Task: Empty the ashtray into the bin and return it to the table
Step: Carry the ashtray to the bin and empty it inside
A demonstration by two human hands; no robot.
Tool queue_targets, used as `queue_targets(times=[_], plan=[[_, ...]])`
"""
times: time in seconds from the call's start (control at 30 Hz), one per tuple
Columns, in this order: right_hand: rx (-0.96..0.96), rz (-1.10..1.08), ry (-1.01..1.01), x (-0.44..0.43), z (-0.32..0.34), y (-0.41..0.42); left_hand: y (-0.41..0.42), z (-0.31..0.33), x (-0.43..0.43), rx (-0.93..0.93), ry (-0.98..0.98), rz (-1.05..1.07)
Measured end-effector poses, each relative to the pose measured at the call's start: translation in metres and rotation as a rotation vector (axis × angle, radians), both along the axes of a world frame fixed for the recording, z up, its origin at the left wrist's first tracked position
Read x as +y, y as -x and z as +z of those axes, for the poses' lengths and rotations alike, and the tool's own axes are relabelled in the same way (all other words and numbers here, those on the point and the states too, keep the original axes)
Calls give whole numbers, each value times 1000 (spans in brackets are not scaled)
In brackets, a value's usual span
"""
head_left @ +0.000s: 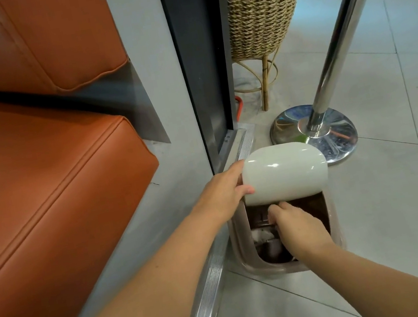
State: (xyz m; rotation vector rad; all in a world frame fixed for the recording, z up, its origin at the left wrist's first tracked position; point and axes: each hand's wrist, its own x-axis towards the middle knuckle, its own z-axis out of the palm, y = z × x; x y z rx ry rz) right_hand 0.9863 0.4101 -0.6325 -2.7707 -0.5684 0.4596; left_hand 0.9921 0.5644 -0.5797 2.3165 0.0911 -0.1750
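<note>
A small brown bin (242, 250) stands on the floor against the wall's metal strip. My left hand (222, 193) grips the left edge of its glossy white lid (285, 171) and holds it tilted up, so the opening shows. My right hand (296, 224) reaches down into the opening with its fingers curled. Beneath it a dark, roundish ashtray (272, 252) is tipped inside the bin and mostly hidden by the hand. Pale rubbish (261, 234) lies inside the bin.
An orange leather sofa (45, 170) fills the left side. A chrome post with a round base (315, 134) stands just behind the bin. A woven planter on a rattan stand (260, 9) is further back, beside a dark door frame (199, 62). Pale floor tiles (395, 209) spread to the right.
</note>
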Motion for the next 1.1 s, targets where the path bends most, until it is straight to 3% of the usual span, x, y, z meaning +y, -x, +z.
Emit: queue_targets(times=[0.1, 0.27, 0.4, 0.53, 0.67, 1.1], plan=[[-121, 131, 62, -8, -3, -7, -1, -1, 1, -1, 6, 1], [-47, 331, 137, -22, -10, -3, -2, 0, 1, 21, -8, 12], [-182, 249, 89, -26, -3, -7, -2, 2, -2, 18, -77, 29], [-82, 329, 135, -30, -5, -2, 2, 3, -8, 9, -122, 67], [-174, 225, 56, -41, -10, 8, 8, 3, -12, 1, -154, 79], [-204, 255, 97, -42, -11, 7, 7, 1, -11, 9, -157, 87]])
